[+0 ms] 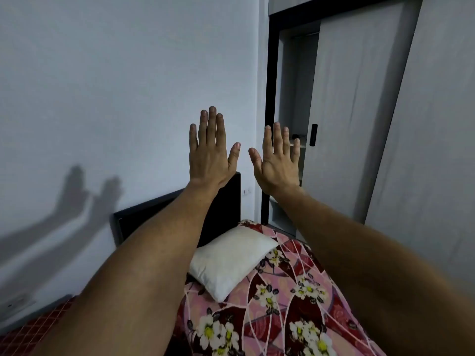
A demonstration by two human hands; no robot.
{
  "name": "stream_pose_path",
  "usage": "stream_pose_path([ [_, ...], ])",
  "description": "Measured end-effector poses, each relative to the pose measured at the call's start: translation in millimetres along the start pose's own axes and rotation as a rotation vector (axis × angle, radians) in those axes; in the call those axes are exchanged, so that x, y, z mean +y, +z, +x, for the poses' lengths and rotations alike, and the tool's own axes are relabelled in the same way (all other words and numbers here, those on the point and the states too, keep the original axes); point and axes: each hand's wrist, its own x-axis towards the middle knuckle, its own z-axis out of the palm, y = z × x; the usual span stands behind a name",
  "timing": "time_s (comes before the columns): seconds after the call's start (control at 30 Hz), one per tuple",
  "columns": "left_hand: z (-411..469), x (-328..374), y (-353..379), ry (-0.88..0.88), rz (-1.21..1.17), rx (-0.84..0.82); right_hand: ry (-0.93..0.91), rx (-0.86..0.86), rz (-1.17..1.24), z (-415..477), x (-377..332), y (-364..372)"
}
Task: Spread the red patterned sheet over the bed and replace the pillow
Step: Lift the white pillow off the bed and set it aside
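The red patterned sheet (295, 299), with white flowers on pink and dark red, lies spread over the bed at the lower middle. A white pillow (231, 263) rests on it near the black headboard (223, 214). Both arms stretch out in front of me, high above the bed. My left hand (209, 152) is raised with its back to me, fingers straight and together, holding nothing. My right hand (279, 160) is beside it, fingers straight and slightly spread, also holding nothing. Neither hand touches the sheet or the pillow.
A pale wall (115, 98) stands behind the headboard, with the shadows of my arms on it. A wardrobe with a partly open sliding door (354, 111) fills the right. A red checked surface (38, 327) shows at the lower left.
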Motion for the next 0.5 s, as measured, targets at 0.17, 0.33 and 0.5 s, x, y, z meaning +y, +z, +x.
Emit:
stream_pose_path([
  [0.17, -16, -19, 22, -0.016, 0.009, -0.086, 0.042, -0.056, -0.025, -11, -12, 25],
  [0.33, -24, -32, 49, -0.020, -0.027, -0.127, 0.051, -0.109, -0.029, -11, -17, 56],
  [0.5, -26, -47, 90, -0.035, -0.041, -0.190, 0.058, -0.160, -0.026, -1, -16, 102],
])
